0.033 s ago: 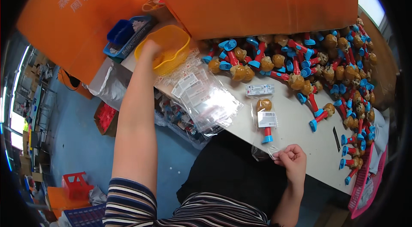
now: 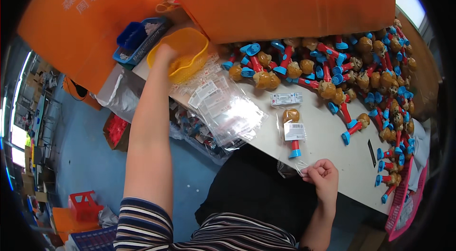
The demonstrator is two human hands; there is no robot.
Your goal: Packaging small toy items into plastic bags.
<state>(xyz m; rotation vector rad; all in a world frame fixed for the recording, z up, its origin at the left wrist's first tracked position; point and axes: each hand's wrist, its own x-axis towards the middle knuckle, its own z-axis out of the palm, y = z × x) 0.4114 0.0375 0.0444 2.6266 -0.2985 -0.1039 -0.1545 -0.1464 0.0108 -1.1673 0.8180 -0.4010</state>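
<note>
My left hand (image 2: pixel 167 53) reaches into a yellow basket (image 2: pixel 194 68) at the back left; its fingers are blurred and hidden inside. Near the table's front edge my right hand (image 2: pixel 323 177) pinches the loose lower end of a clear plastic bag (image 2: pixel 287 167). Inside that bag lies a toy (image 2: pixel 291 116) with a round brown head, a red stem and a blue foot. A white label sits across its middle and a printed header tops the bag. Left of it, flat clear bags (image 2: pixel 223 106) with printed labels lie fanned in an overlapping stack.
Many loose brown, red and blue toys (image 2: pixel 327 89) are heaped along the table's back and right. Orange boards (image 2: pixel 285 4) rise behind. A blue tray (image 2: pixel 142 37) stands beyond the basket, and a pink basket (image 2: pixel 398 208) hangs by the right edge. A black strip (image 2: pixel 372 152) lies on the table.
</note>
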